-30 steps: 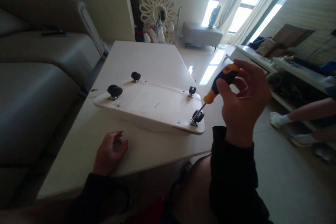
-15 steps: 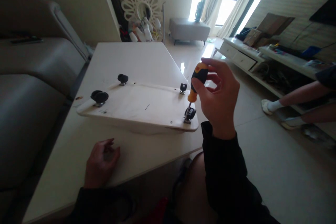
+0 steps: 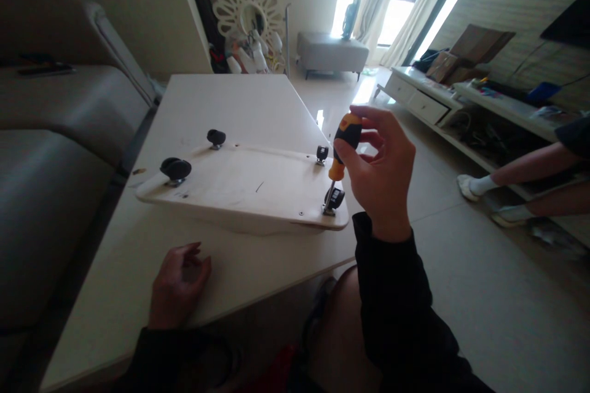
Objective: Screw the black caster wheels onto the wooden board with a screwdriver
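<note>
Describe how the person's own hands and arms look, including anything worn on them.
Both the left hand and the right hand are bare, without gloves. The right sleeve is long, plain black and loose at the cuff. The left sleeve is also dark and reaches the wrist, though shadow hides its detail. No marking shows on either sleeve.

Stretches away as a flat, pale worktop [image 3: 239,101], seeming narrower toward the far end, with a slanting near edge. Carries a white board [image 3: 230,184] with rounded corners, lying crosswise with four black casters [image 3: 216,137] upward and reaching close to the right edge. Shows a small brown patch [image 3: 139,171] by the left edge, just beyond the board's left end, too small to tell as mark or object. Bears the left grip [image 3: 177,285] near the front, loosely curled and apart from the board
</note>
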`<state>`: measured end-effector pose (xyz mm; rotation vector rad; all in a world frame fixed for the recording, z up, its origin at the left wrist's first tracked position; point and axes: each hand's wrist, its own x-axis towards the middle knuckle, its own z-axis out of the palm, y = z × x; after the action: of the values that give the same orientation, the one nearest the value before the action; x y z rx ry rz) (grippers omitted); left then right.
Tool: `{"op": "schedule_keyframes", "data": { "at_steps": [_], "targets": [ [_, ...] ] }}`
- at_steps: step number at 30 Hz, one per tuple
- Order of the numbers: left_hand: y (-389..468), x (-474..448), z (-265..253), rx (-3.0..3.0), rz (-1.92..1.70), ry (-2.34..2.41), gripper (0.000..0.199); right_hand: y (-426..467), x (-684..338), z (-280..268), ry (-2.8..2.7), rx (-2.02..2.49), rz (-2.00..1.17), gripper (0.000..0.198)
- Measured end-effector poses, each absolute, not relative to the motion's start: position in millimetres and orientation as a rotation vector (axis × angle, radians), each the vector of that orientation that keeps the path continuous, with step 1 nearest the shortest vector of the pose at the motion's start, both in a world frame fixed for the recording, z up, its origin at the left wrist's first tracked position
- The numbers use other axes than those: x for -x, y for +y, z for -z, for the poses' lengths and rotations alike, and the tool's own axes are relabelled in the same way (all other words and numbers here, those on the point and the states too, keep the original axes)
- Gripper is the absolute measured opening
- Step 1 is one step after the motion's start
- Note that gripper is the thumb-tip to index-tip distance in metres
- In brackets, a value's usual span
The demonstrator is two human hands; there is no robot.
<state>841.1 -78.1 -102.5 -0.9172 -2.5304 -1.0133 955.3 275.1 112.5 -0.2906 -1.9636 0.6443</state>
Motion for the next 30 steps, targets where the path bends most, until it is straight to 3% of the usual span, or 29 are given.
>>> {"op": "schedule_keyframes", "data": {
  "at_steps": [30],
  "targets": [
    [-78.6,-842.8,100.0,0.853,1.027,-2.594,0.032,275.5,-956.4,-112.2,-1.961,0.314,-0.641,0.039]
  ]
}}
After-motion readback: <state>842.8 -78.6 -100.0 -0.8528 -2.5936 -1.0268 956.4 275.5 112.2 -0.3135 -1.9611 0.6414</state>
